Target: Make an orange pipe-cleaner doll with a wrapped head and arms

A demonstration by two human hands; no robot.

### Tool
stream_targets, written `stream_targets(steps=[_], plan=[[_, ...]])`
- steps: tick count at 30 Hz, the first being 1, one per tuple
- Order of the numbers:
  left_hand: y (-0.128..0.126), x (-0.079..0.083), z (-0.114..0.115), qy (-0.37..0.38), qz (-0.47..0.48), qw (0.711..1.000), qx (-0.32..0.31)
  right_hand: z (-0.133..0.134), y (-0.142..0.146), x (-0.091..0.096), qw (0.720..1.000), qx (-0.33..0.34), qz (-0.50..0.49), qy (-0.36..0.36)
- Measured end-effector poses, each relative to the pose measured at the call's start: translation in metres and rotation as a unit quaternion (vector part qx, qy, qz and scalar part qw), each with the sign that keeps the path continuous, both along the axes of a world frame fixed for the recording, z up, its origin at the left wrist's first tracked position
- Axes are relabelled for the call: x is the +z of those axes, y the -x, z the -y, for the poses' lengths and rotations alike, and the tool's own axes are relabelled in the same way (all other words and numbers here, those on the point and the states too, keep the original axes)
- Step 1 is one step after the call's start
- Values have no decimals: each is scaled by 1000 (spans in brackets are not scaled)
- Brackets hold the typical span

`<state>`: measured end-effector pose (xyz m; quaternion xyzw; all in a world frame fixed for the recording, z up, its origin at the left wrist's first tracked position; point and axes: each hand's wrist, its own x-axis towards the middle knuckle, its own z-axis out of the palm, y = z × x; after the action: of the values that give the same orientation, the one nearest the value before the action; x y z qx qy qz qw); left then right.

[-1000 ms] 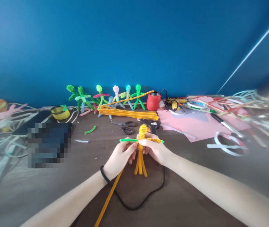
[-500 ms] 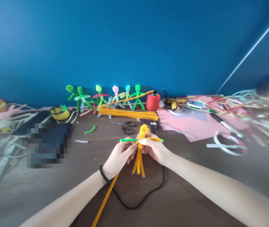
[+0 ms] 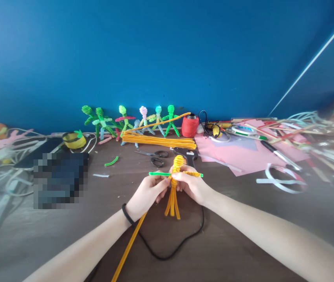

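Note:
Both hands hold a small yellow pipe cleaner figure (image 3: pixel 172 197) above the middle of the table. My right hand (image 3: pixel 194 186) pinches its body from the right, below the coiled head. On the other side, my left hand (image 3: pixel 150 192) is closed, thumb and finger against the body; a loose yellow pipe cleaner (image 3: pixel 129 246) trails from under it toward the front edge. A green pipe cleaner (image 3: pixel 158 174) crosses the figure as arms: bare on the left, wrapped in yellow on the right with a green tip. Several yellow strands hang down as legs.
Behind the hands lie scissors (image 3: pixel 157 156), a black glue gun (image 3: pixel 188 154) with its cord looping forward, and a yellow pipe cleaner bundle (image 3: pixel 157 140). Several finished figures (image 3: pixel 171 120) lean on the blue wall. A red spool (image 3: pixel 190 126) and pink paper (image 3: pixel 237 158) are further right.
Almost nothing differs. My left hand has shifted very slightly, and the trailing yellow strand has swung a little to the left.

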<state>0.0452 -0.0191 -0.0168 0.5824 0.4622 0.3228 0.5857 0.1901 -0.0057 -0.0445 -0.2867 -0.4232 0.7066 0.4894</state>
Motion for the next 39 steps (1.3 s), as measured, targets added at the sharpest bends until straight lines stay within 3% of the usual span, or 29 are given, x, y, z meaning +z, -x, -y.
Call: stream_targets(steps=[7, 11, 19, 29, 39], plan=[[16, 3, -12, 111, 93, 982, -119, 1, -2, 9, 1000, 7, 0, -1], [27, 10, -19, 133, 64, 972, -182, 4, -4, 18, 1000, 15, 0, -3], [32, 20, -26, 72, -62, 987, -131, 7, -2, 21, 993, 64, 63, -74], [31, 25, -22, 98, -44, 991, -74, 4, -3, 16, 989, 54, 91, -99], [30, 30, -21, 65, -85, 989, -101, 1, -3, 14, 990, 50, 101, -83]])
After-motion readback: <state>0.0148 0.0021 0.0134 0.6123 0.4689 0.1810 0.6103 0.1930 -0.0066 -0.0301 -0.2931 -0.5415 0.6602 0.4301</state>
